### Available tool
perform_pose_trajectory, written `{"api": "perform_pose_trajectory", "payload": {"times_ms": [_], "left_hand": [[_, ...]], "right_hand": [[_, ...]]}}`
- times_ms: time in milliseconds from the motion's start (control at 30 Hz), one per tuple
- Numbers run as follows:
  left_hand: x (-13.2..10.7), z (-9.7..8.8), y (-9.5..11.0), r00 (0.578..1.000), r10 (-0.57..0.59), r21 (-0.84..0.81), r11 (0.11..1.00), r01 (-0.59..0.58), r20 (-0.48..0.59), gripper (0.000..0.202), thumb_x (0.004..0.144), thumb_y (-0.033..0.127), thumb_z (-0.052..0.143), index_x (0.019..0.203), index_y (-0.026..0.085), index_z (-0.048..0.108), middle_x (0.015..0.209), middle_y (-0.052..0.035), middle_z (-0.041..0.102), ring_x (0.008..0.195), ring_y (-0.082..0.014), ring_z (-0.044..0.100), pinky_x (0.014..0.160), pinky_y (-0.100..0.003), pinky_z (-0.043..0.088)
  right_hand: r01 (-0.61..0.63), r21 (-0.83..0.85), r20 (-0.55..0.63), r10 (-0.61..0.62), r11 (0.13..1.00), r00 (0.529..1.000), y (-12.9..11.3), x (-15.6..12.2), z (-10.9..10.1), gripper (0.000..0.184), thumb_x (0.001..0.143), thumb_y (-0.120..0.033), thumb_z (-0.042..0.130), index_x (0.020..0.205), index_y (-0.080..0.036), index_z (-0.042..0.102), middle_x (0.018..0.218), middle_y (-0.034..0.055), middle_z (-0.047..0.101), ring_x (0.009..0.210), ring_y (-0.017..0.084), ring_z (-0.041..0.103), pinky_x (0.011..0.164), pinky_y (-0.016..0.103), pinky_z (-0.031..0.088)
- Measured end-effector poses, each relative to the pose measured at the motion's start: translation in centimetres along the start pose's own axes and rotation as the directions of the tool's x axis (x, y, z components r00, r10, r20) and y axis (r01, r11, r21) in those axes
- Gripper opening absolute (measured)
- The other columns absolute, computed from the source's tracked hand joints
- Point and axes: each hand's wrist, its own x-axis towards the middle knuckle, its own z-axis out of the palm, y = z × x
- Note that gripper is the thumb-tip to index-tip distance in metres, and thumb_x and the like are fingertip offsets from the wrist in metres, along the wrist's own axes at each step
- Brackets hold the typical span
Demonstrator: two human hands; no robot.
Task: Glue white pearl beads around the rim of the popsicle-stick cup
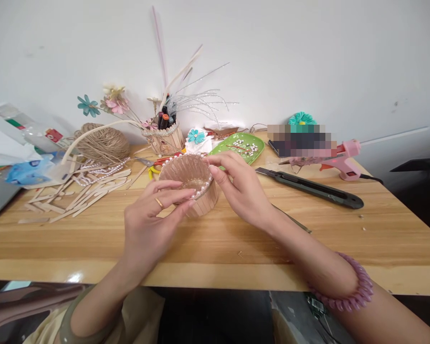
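A round pot (pixel 205 204) clad in wooden craft sticks stands on the table, its mouth tilted toward me. A string of white pearl beads (pixel 203 188) runs along its rim. My left hand (pixel 156 212), with a ring on one finger, pinches the near left rim between thumb and fingers. At the right side, my right hand (pixel 238 188) has its thumb and bent fingertips closed on the rim and beads. Inside, the pot's wall looks brownish and shiny. My fingers hide parts of the rim.
Right of the pot lie a utility knife (pixel 313 190) and a pink glue gun (pixel 348 161). Behind it is a green plate (pixel 256 142) with beads. Craft sticks (pixel 93 191), a twine ball (pixel 102 143) and yellow-handled scissors (pixel 151 172) lie left. A pen holder (pixel 165 139) stands against the wall.
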Motion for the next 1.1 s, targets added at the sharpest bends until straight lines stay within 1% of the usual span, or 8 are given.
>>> {"api": "perform_pose_trajectory", "payload": {"times_ms": [167, 300, 367, 467, 533, 767, 867, 1100], "left_hand": [[0.0, -0.3, -0.5, 1.0, -0.009, -0.006, 1.0, 0.009, 0.03, 0.02, 0.078, 0.016, 0.074, 0.093, 0.028, 0.076, 0.087, 0.0004, 0.076, 0.092, -0.0191, 0.067, 0.085, -0.034, 0.056], [0.0, -0.6, -0.9, 0.996, -0.013, -0.032, 0.999, 0.016, 0.083, 0.026, 0.077, 0.02, 0.077, 0.102, 0.027, 0.074, 0.092, -0.0006, 0.075, 0.086, -0.0174, 0.069, 0.08, -0.031, 0.058], [-0.1, -0.5, -1.1, 0.995, 0.028, 0.012, 0.999, -0.03, 0.093, 0.025, 0.078, 0.021, 0.076, 0.103, 0.027, 0.074, 0.092, -0.001, 0.076, 0.084, -0.0176, 0.07, 0.088, -0.036, 0.056], [-0.2, -0.3, -1.2, 0.987, 0.147, 0.145, 0.977, -0.156, 0.071, 0.02, 0.082, 0.02, 0.071, 0.101, 0.027, 0.074, 0.089, -0.0001, 0.078, 0.083, -0.0189, 0.071, 0.104, -0.048, 0.045], [-0.1, -0.2, -1.1, 0.98, 0.188, 0.195, 0.961, -0.196, 0.059, 0.018, 0.085, 0.02, 0.068, 0.1, 0.028, 0.074, 0.087, 0.0005, 0.079, 0.083, -0.0191, 0.071, 0.107, -0.051, 0.041], [0.0, -0.1, -1.0, 0.99, 0.119, 0.162, 0.978, -0.13, 0.079, 0.014, 0.088, 0.024, 0.064, 0.094, 0.026, 0.075, 0.087, -0.0001, 0.079, 0.079, -0.0184, 0.07, 0.103, -0.049, 0.044], [-0.1, 0.0, -1.1, 0.987, 0.126, 0.16, 0.977, -0.14, 0.096, 0.014, 0.088, 0.024, 0.063, 0.094, 0.027, 0.075, 0.087, -0.0001, 0.08, 0.079, -0.0185, 0.07, 0.103, -0.05, 0.042], [-0.1, 0.2, -1.3, 0.978, 0.189, 0.19, 0.96, -0.203, 0.089, 0.013, 0.089, 0.023, 0.063, 0.089, 0.027, 0.075, 0.083, 0.0007, 0.079, 0.078, -0.0188, 0.071, 0.102, -0.049, 0.043]], "right_hand": [[0.002, 0.005, -0.005, -0.002, 1.0, 1.0, 0.1, 0.0, 0.0, 0.025, 0.1, -0.029, 0.042, 0.104, -0.018, 0.064, 0.103, 0.0079, 0.066, 0.099, 0.021, 0.058, 0.088, 0.036, 0.046], [0.009, 0.01, -0.011, -0.009, 1.0, 1.0, 0.1, 0.1, 0.2, 0.026, 0.1, -0.029, 0.042, 0.104, -0.016, 0.064, 0.102, 0.0086, 0.066, 0.098, 0.021, 0.058, 0.088, 0.036, 0.046], [0.013, 0.011, -0.012, -0.013, 1.0, 1.0, 0.1, 0.1, 0.2, 0.026, 0.1, -0.028, 0.042, 0.104, -0.015, 0.064, 0.101, 0.009, 0.066, 0.097, 0.021, 0.058, 0.088, 0.036, 0.045], [0.014, 0.01, -0.012, -0.014, 1.0, 1.0, 0.1, 0.1, 0.2, 0.025, 0.1, -0.029, 0.042, 0.103, -0.016, 0.064, 0.1, 0.0081, 0.066, 0.098, 0.02, 0.058, 0.087, 0.035, 0.045], [0.014, 0.006, -0.012, -0.014, 1.0, 1.0, 0.2, 0.1, 0.2, 0.025, 0.1, -0.029, 0.042, 0.103, -0.018, 0.064, 0.1, 0.0074, 0.065, 0.097, 0.02, 0.058, 0.087, 0.035, 0.045], [0.011, 0.003, -0.01, -0.011, 1.0, 1.0, 0.3, 0.1, 0.3, 0.025, 0.1, -0.028, 0.042, 0.103, -0.016, 0.064, 0.099, 0.0081, 0.065, 0.096, 0.02, 0.057, 0.087, 0.035, 0.045], [0.006, 0.005, -0.01, -0.006, 1.0, 1.0, 0.3, 0.1, 0.4, 0.024, 0.1, -0.027, 0.042, 0.103, -0.017, 0.063, 0.099, 0.0072, 0.065, 0.096, 0.02, 0.058, 0.086, 0.035, 0.045], [0.021, 0.002, -0.028, -0.021, 1.0, 0.999, 0.4, 0.0, 0.4, 0.025, 0.1, -0.026, 0.042, 0.103, -0.014, 0.064, 0.099, 0.0086, 0.065, 0.096, 0.02, 0.058, 0.087, 0.034, 0.045]]}}
